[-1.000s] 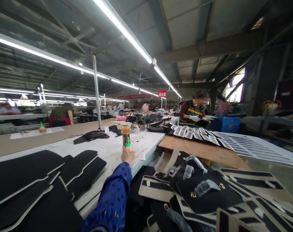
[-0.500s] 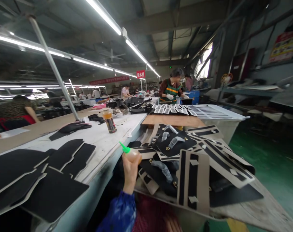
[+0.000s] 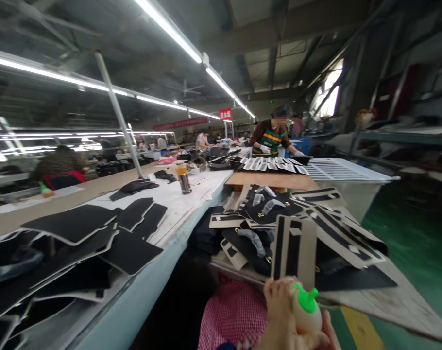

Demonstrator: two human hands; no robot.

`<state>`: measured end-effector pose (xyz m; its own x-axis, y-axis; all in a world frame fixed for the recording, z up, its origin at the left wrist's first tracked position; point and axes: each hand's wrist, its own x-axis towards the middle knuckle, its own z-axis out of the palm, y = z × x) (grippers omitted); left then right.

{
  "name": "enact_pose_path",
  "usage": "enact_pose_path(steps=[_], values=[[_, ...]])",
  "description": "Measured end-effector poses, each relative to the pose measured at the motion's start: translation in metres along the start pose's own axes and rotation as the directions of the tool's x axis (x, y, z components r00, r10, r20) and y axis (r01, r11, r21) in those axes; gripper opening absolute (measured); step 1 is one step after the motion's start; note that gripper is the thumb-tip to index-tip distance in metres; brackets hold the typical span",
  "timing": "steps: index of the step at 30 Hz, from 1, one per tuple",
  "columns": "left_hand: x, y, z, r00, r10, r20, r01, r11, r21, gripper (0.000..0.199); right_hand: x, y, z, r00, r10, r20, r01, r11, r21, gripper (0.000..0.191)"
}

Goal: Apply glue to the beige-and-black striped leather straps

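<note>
Head view shows the left hand (image 3: 282, 311) wrapped around the small glue bottle (image 3: 307, 311) with its green nozzle, now drawn back from the white table (image 3: 177, 209) to the lap, the right hand (image 3: 330, 330) touching the bottle's base, its grip unclear, beside the pile of black-and-cream cut pieces (image 3: 297, 233).

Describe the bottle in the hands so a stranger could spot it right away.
Start at the long white worktable on the left, follow its edge down to the bottom of the view, where the hand grips a small squeeze bottle over red-checked cloth. Its bright green nozzle cap and pale body distinguish it from the tall dark, orange-topped bottle standing on the table.
</note>
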<state>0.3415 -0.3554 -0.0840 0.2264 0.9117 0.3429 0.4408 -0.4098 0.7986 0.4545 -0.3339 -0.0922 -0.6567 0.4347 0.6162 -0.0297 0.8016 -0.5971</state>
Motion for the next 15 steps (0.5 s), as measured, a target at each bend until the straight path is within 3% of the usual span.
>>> enact_pose_path(steps=[1,2,3,4,5,6,9,12,15], values=[[-0.001,0.010,-0.002,0.999,0.031,0.027,-0.030,0.999,-0.020,0.080,-0.011,-0.015,0.000,0.948,0.247,-0.200,-0.186,0.941,0.281,0.094],[-0.001,0.019,-0.004,0.996,0.064,0.057,-0.062,0.997,-0.044,0.077,-0.021,-0.029,0.001,0.788,0.525,-0.322,-0.263,0.759,0.595,0.078],[0.001,0.026,-0.006,0.991,0.097,0.088,-0.090,0.993,-0.072,0.074,-0.027,-0.042,0.002,0.586,0.741,-0.328,-0.206,0.527,0.824,0.064],[0.005,0.031,-0.008,0.984,0.129,0.122,-0.116,0.988,-0.106,0.072,-0.032,-0.052,0.002,0.424,0.864,-0.270,-0.094,0.339,0.936,0.054],[0.011,0.034,-0.009,0.970,0.173,0.172,-0.151,0.979,-0.134,0.074,-0.035,-0.060,0.002,0.327,0.920,-0.217,0.000,0.230,0.973,0.049],[0.019,0.035,-0.009,0.948,0.220,0.232,-0.190,0.971,-0.145,0.081,-0.037,-0.065,-0.001,0.297,0.932,-0.209,0.032,0.209,0.977,0.047],[0.047,0.024,-0.010,0.897,0.272,0.350,-0.270,0.961,-0.056,0.102,-0.041,-0.072,-0.021,0.271,0.934,-0.234,0.107,0.212,0.971,0.044],[0.070,0.007,-0.013,0.977,0.127,0.171,-0.149,0.981,0.125,0.072,-0.048,-0.075,-0.047,0.202,0.937,-0.284,0.273,0.225,0.935,0.046],[0.091,0.002,-0.017,0.997,0.073,-0.027,-0.062,0.955,0.290,0.062,-0.058,-0.078,-0.065,0.123,0.947,-0.297,0.362,0.236,0.902,0.056]])
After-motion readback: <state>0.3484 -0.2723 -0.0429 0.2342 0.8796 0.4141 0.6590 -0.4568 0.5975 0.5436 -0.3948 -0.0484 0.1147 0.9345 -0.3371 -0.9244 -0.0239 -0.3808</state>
